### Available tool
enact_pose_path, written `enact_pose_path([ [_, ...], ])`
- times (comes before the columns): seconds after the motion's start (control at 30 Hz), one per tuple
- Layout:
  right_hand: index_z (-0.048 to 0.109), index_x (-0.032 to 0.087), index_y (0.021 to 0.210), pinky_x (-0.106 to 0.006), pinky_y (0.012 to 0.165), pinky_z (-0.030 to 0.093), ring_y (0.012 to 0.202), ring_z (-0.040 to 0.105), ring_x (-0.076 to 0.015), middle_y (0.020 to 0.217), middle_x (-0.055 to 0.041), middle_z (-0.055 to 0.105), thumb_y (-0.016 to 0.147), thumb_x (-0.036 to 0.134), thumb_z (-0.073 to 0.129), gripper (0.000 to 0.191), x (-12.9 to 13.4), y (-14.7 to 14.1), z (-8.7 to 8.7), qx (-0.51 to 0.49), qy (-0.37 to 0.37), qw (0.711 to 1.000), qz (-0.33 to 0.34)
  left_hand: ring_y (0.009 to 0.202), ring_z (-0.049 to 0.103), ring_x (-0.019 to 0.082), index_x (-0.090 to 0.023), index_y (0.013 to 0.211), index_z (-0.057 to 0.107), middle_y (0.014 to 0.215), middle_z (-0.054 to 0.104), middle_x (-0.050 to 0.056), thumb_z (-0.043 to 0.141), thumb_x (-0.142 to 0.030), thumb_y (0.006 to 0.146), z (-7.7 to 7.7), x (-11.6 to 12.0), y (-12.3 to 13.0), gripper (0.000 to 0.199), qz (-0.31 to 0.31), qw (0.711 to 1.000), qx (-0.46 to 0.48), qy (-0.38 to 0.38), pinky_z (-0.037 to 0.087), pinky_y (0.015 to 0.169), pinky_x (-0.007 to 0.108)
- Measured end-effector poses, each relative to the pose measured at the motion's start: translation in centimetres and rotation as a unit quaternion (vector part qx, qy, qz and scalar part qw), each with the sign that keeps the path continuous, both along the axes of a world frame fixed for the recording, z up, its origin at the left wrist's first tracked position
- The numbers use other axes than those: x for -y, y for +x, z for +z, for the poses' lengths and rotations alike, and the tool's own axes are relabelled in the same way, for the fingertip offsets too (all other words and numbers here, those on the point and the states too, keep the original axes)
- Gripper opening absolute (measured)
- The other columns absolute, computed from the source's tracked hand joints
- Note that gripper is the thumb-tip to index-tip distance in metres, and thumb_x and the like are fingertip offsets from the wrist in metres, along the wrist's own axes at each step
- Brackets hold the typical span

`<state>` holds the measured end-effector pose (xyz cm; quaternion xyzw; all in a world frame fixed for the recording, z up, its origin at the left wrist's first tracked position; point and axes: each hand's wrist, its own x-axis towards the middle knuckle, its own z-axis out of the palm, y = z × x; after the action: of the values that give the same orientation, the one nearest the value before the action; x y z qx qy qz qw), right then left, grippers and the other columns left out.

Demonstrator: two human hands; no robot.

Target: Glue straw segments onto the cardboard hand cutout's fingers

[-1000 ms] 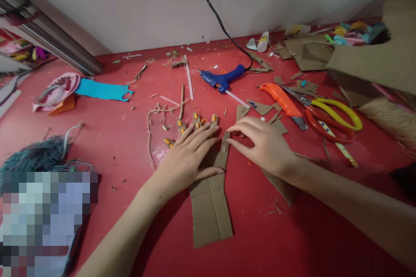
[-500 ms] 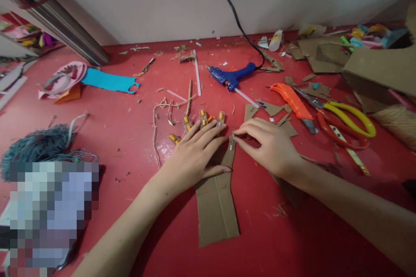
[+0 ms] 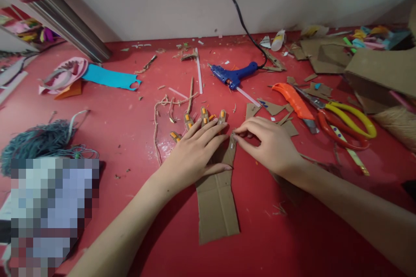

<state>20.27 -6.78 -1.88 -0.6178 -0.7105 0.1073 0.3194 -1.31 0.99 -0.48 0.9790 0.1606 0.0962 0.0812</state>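
A hand-shaped cardboard cutout (image 3: 217,207) lies on the red table, its wrist end toward me. Small orange pieces (image 3: 204,115) sit on its finger tips. My left hand (image 3: 201,149) rests flat over the palm of the cutout, fingers stretched out, holding nothing. At the right edge, my right hand (image 3: 266,143) pinches with thumb and forefinger at the tip of the cardboard thumb. Whether a small piece is between those fingertips is hidden. A small white piece (image 3: 232,146) shows on the cardboard thumb just below them.
Beyond my hands lies a blue glue gun (image 3: 232,74) with its black cord. At right are an orange utility knife (image 3: 294,103), scissors (image 3: 344,117) and cardboard scraps (image 3: 273,106). Twine (image 3: 156,125), a blue strip (image 3: 110,78) and a yarn bundle (image 3: 39,145) lie left.
Both hands stay in nearly the same place on the cutout. The view has shifted slightly; no object has visibly moved on the table.
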Motion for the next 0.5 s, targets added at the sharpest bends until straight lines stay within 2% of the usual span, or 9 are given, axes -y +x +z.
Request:
enact_pose_path([
  [0.23, 0.063, 0.020, 0.088, -0.032, 0.072, 0.046, 0.078, 0.060, -0.0180, 0.085, -0.0050, 0.067, 0.095, 0.028, 0.057, 0.013, 0.1, -0.3, 0.2, 0.008, -0.011, 1.000, -0.012, 0.149, 0.039, 0.033, -0.012, 0.139, 0.052, 0.154, 0.049, 0.021, 0.066, -0.055, 0.091, 0.3, -0.2, -0.1, 0.066, -0.005, 1.000, 0.022, -0.008, 0.034, 0.123, 0.055],
  [0.37, 0.064, 0.020, 0.088, -0.030, 0.070, 0.046, 0.074, 0.060, -0.0164, 0.080, -0.0034, 0.067, 0.094, 0.026, 0.058, 0.010, 0.2, -0.3, 0.2, -0.008, -0.005, 0.999, -0.035, 0.142, 0.049, 0.031, -0.014, 0.132, 0.057, 0.143, 0.060, 0.017, 0.062, -0.038, 0.098, 0.8, -0.7, -0.4, 0.042, 0.014, 0.999, 0.045, 0.012, 0.043, 0.118, 0.054],
  [0.5, 0.064, 0.021, 0.091, -0.029, 0.067, 0.045, 0.071, 0.060, -0.0155, 0.078, -0.0020, 0.067, 0.093, 0.026, 0.058, 0.009, 0.4, -0.2, 0.3, -0.032, -0.024, 0.998, -0.057, 0.131, 0.058, 0.031, -0.016, 0.108, 0.066, 0.126, 0.068, 0.013, 0.056, -0.028, 0.101, 1.0, -0.9, -0.5, 0.017, 0.036, 0.996, 0.053, 0.064, 0.050, 0.112, 0.052],
])
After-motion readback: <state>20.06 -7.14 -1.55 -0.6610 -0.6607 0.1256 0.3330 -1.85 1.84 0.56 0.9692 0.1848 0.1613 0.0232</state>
